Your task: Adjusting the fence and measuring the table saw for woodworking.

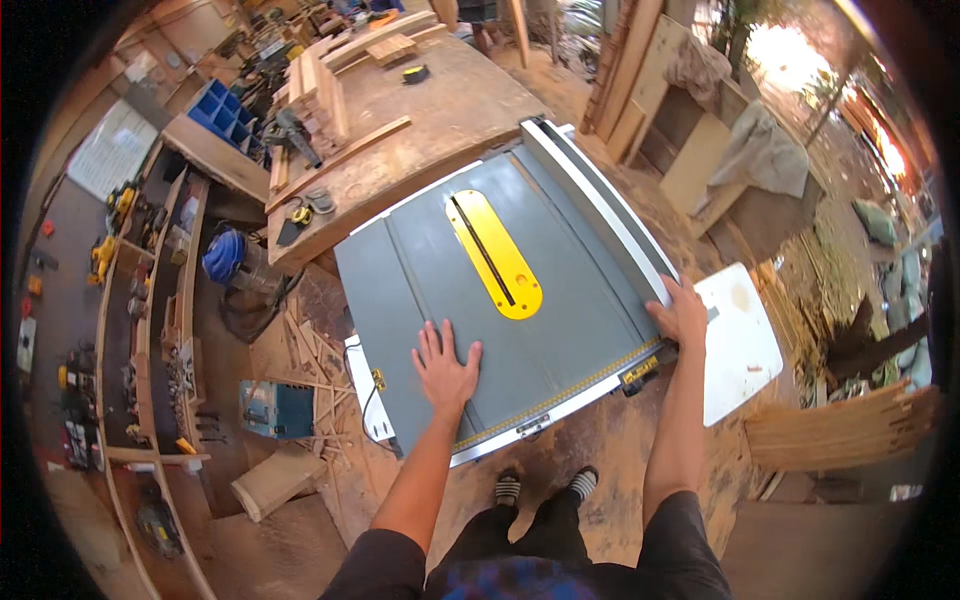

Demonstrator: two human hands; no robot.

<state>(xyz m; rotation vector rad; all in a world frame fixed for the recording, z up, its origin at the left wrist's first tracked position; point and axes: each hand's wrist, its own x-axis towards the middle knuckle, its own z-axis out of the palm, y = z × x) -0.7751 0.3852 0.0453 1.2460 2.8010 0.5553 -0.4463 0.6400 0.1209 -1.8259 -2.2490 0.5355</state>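
Observation:
In front of me stands a table saw with a grey top [385,285]. A yellow throat plate [519,279] with a long dark slot lies in its middle; no blade shows above the slot. My left hand [447,370] rests flat on the near left part of the top, fingers spread, with nothing in it. At the right side, my right hand [682,314] grips the near end of the long pale rip fence [597,205]; its fingertips curl over the fence. Along the front edge runs a yellow measuring scale [560,398].
Behind the saw, a wooden workbench [450,112] carries boards and a tape measure [414,74]. A white panel [740,345] is at the right. On the left are a teal toolbox [276,410], wood offcuts [275,480], a blue-topped vacuum [226,256] and tool shelves [145,330].

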